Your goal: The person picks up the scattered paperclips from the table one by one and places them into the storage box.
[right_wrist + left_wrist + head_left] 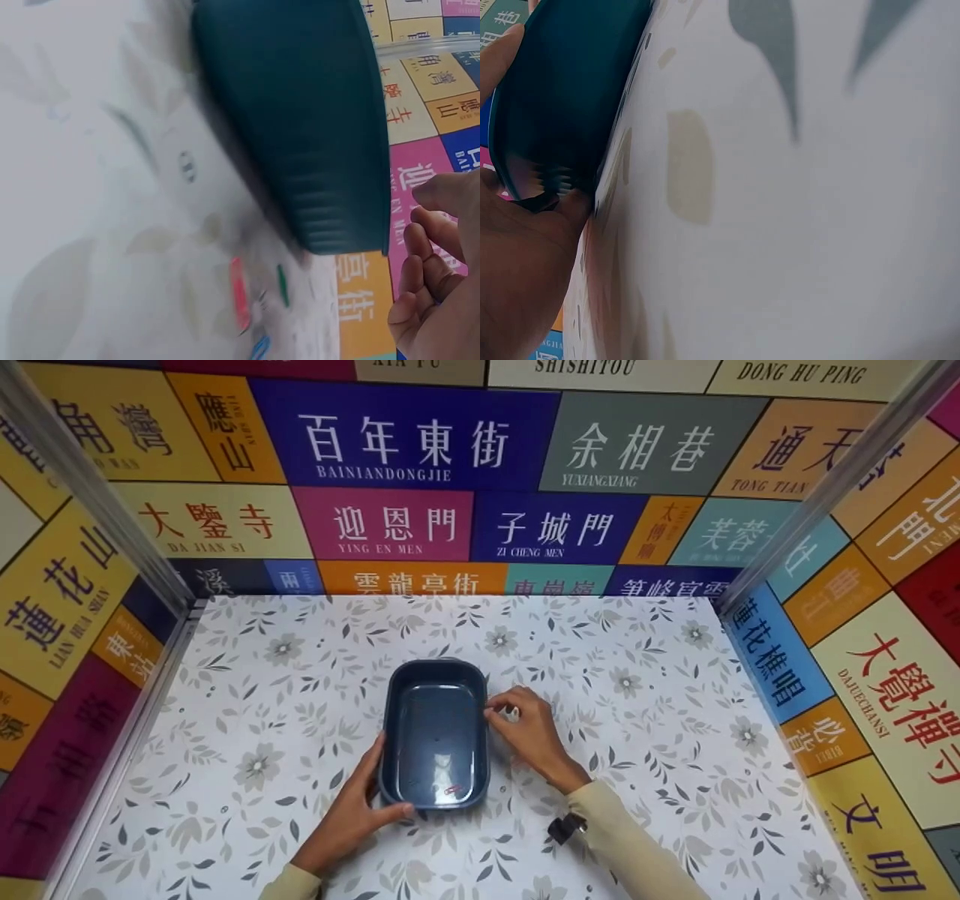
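Observation:
A dark blue rectangular plastic box (437,735) sits on the patterned surface, its open top facing up. My left hand (356,810) grips its near left corner, thumb along the near end and fingers at the left wall. My right hand (531,731) is beside the right rim, thumb and forefinger close together. In the right wrist view its loosely curled fingers (431,247) stand apart from the box (300,127), with nothing visible in them. A small red piece, apparently a clip (453,790), shows at the box's near end.
White floral covering (622,727) lies under the box. Panels with street names (405,442) enclose the back and sides. In the right wrist view, small red (239,294), green (283,285) and blue pieces (259,348) lie near the box; the head view does not show them there.

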Tool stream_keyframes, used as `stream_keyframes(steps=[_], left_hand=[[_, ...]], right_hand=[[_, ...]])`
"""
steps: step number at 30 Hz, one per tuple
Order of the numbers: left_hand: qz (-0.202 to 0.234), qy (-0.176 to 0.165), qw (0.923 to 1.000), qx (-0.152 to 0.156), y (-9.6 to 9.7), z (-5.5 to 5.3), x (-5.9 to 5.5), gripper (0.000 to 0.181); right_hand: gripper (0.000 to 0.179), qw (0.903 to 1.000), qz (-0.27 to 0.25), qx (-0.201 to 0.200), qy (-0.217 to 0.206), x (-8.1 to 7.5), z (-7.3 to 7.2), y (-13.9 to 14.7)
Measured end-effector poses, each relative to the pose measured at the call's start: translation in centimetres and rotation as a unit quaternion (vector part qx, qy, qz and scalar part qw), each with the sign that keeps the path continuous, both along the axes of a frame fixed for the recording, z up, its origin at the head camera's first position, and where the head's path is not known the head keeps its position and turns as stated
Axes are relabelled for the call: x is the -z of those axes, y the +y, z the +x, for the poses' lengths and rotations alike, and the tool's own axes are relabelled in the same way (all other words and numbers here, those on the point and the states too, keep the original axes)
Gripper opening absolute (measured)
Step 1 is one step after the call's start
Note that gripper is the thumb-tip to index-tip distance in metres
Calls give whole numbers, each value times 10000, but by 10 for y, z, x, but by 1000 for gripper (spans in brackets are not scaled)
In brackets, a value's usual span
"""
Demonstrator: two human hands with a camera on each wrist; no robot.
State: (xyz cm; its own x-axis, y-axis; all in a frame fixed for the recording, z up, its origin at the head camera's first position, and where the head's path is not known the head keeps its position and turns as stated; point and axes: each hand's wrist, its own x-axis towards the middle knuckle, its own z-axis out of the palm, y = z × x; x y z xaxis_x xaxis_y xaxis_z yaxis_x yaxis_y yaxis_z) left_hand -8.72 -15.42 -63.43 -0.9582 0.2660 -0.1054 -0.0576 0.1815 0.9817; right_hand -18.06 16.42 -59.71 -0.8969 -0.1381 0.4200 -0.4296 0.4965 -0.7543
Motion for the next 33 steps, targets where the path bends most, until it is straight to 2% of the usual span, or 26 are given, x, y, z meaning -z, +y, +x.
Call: stream_keyframes(steps=[17,26,33], left_hand=[[44,-128,9999,-44,1,1,0,125],[-8,14,10000,-41,1,0,0,125],[25,34,10000,4,0,1,0,126]], right_hand=[[8,9995,-73,56,-313,33,17,26],[11,9996,-247,-98,-122,44,21,37],[13,10000,3,-94,31,50,21,45]])
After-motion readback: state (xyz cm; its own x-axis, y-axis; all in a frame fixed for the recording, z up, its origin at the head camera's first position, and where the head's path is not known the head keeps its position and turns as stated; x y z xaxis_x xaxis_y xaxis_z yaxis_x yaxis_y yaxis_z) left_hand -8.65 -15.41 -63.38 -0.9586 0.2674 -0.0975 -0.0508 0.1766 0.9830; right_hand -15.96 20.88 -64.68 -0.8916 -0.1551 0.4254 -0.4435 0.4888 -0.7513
